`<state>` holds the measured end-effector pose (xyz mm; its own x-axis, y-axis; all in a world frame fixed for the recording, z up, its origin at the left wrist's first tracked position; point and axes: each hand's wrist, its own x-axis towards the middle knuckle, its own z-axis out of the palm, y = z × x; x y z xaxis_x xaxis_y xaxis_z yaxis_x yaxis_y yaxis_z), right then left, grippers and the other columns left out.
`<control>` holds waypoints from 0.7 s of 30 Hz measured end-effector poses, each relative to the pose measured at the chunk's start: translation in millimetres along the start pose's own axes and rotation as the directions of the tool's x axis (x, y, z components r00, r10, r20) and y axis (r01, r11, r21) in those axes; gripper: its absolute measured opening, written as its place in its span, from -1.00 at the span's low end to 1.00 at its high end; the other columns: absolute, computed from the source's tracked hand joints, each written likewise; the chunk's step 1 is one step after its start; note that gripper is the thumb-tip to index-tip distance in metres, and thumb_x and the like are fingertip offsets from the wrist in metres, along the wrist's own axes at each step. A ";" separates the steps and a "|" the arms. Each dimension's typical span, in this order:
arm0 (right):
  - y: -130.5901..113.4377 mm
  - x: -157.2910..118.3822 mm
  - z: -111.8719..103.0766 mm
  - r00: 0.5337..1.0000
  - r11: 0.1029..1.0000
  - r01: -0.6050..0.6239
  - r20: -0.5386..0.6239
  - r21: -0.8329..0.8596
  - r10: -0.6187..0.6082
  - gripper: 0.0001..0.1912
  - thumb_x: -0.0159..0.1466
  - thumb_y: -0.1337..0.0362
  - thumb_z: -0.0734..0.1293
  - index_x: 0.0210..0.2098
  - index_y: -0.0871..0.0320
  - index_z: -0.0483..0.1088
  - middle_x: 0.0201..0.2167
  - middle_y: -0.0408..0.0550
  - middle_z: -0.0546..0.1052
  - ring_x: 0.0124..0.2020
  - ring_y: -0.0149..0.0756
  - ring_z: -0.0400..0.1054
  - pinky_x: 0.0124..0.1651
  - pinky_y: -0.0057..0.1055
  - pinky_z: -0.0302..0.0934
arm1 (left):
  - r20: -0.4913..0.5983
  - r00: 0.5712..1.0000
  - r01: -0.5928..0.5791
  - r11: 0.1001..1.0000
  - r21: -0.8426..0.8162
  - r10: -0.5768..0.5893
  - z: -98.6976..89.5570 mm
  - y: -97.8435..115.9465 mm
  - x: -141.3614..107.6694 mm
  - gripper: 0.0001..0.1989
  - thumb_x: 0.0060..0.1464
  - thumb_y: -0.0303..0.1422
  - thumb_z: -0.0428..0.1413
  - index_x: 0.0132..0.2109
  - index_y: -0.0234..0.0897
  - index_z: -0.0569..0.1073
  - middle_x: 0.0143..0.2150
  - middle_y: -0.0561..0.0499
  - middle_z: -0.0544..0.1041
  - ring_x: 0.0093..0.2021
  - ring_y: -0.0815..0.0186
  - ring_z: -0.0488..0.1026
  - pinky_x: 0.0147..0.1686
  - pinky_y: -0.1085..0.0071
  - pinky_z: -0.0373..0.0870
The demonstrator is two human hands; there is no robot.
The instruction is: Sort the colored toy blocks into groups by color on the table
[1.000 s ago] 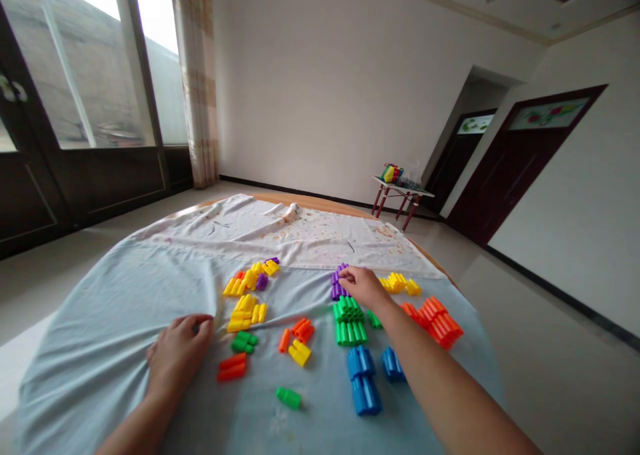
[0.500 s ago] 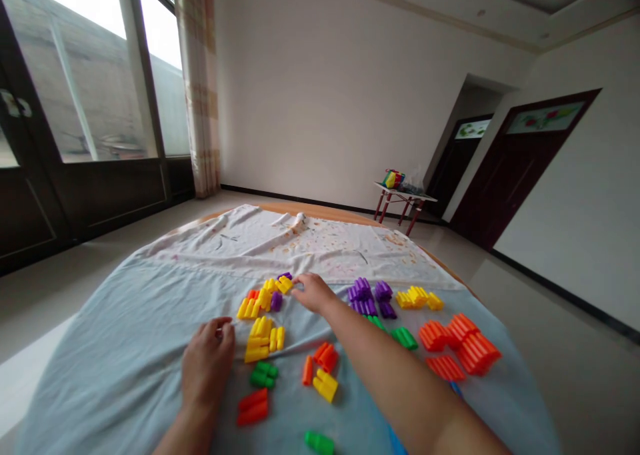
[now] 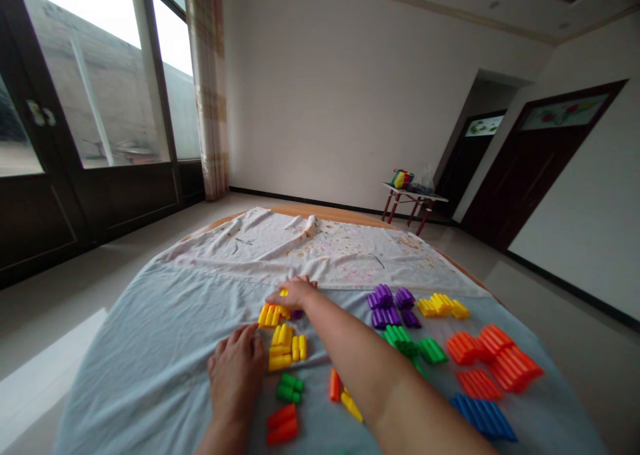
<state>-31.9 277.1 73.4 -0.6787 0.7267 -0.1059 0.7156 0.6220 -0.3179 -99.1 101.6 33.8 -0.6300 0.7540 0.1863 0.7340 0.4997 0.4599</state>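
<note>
My right hand [image 3: 294,292] reaches over the far end of the yellow group. Its fingers are bent around a small yellow building block [image 3: 284,293], which shows between them. Just below it are joined yellow blocks [image 3: 271,316], and a purple block [image 3: 297,314] is partly hidden by the wrist. Resting on the cloth, my left hand [image 3: 237,367] holds nothing, with its fingers loosely spread. Beside its fingertips lie more yellow blocks [image 3: 281,348]. Nearer to me are a green pair [image 3: 290,388] and a red-orange pair [image 3: 283,424].
Sorted purple [image 3: 385,306], yellow [image 3: 443,305], green [image 3: 399,338], orange [image 3: 515,365] and blue blocks [image 3: 483,415] lie to the right. My right forearm partly covers an orange block [image 3: 335,385] and a yellow one [image 3: 351,405]. A wrinkled cloth [image 3: 150,348] covers the round table.
My right hand has moved from beside the far yellow block to over it, covering most of it. The view has shifted left, showing more blue blocks at the right.
</note>
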 end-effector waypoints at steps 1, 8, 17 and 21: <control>-2.3 -4.3 -1.8 1.000 1.000 -0.008 0.018 -0.030 0.008 -0.31 0.07 -0.32 0.21 0.00 -0.02 0.43 0.09 0.09 0.38 0.17 0.14 0.12 0.10 0.10 0.04 | 0.003 1.000 0.000 1.000 0.005 0.000 -0.6 0.3 0.0 -0.56 0.14 -0.30 -0.21 0.05 -0.18 0.43 0.09 -0.01 0.46 0.03 0.13 0.33 -0.04 0.20 0.20; 6.2 -50.1 -4.4 0.983 0.965 0.177 0.077 -0.193 -0.165 -0.42 0.09 -0.22 0.26 -0.08 0.02 0.47 0.00 0.08 0.43 0.09 0.09 0.20 0.04 0.04 0.13 | -0.006 1.000 0.013 1.000 0.006 -0.013 -4.1 2.7 0.8 -0.55 0.15 -0.29 -0.24 -0.04 -0.15 0.50 0.05 -0.03 0.48 -0.03 0.10 0.35 -0.08 0.17 0.21; 32.0 -134.3 -18.2 0.970 0.956 0.244 0.038 -0.163 -0.241 -0.73 0.16 0.06 0.30 -0.31 0.09 0.51 -0.22 0.00 0.54 -0.10 -0.07 0.35 -0.05 -0.17 0.19 | 0.038 0.999 0.014 1.000 -0.020 -0.013 -8.0 7.3 2.6 -0.49 0.15 -0.23 -0.28 -0.05 -0.21 0.51 0.09 -0.10 0.45 0.03 0.01 0.32 -0.04 0.08 0.23; 41.6 -173.0 -32.9 0.952 0.943 0.306 0.053 -0.128 -0.302 -0.77 0.02 0.12 0.41 -0.33 0.05 0.53 -0.22 -0.05 0.54 -0.08 -0.06 0.34 0.00 -0.17 0.14 | 0.039 0.999 0.012 1.000 -0.013 -0.011 -8.2 8.5 2.9 -0.49 0.14 -0.22 -0.26 -0.06 -0.22 0.53 0.10 -0.12 0.45 0.04 -0.02 0.31 -0.03 0.05 0.23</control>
<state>120.6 186.8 109.5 -0.8707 0.4889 -0.0543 0.4885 0.8464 -0.2120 -96.7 104.5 45.3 -0.6279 0.7642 0.1476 0.7233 0.5029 0.4732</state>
